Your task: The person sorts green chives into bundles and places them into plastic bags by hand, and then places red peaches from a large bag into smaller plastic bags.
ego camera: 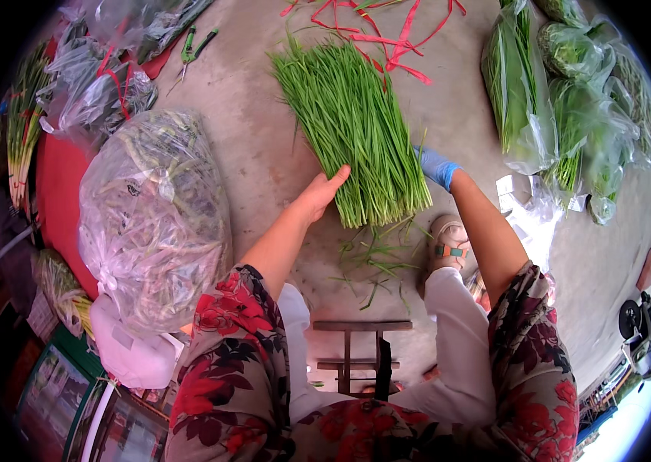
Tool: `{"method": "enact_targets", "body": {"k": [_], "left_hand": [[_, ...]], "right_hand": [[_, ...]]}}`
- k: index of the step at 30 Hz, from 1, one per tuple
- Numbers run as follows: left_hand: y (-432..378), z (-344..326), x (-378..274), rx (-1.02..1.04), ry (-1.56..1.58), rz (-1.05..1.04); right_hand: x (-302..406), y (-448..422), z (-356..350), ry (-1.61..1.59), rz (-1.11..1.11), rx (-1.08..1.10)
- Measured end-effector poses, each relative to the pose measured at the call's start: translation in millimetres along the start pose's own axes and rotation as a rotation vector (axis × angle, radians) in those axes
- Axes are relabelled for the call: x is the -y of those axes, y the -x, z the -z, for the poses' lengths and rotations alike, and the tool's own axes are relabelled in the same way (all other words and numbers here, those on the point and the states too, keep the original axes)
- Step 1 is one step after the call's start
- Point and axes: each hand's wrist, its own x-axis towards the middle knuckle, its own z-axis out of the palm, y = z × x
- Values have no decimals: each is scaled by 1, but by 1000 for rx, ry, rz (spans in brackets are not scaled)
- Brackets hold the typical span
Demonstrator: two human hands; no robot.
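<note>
A thick bundle of green garlic chives lies between my two hands, its cut ends towards me and its leaf tips pointing away. My bare left hand grips the near left side, thumb on top and the other fingers partly hidden. On the opposite side, my right hand wears a blue glove and holds the bundle's right edge; its fingertips are hidden behind the stalks. Loose chive trimmings are scattered on the concrete floor below the cut ends. Red ties lie loose beyond the leaf tips.
A large clear plastic bag of vegetables stands on the left. Green-handled snips lie beyond it. Bagged greens are piled at the right, near a white plastic bag. A low stool frame shows between my legs.
</note>
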Motion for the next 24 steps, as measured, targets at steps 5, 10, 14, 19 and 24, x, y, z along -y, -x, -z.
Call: {"method": "enact_targets", "body": {"k": [5,10,14,19,24], "left_hand": [[0,9,15,-259,-80,-128],[16,15,-11,-303,-356,26],[14,27,-13,-307,-467,17],[2,56,-6,-351,-627,-127],[7,66,-5,-494,-791,-227]], "right_hand": [[7,9,3,261,-31,-387],[-20,27,11,63,73,-435],[-35,34,7,-100,39,-515],[-28,35,8,-73,-123,-585],[0,43,3,-100,-360,-344]]}}
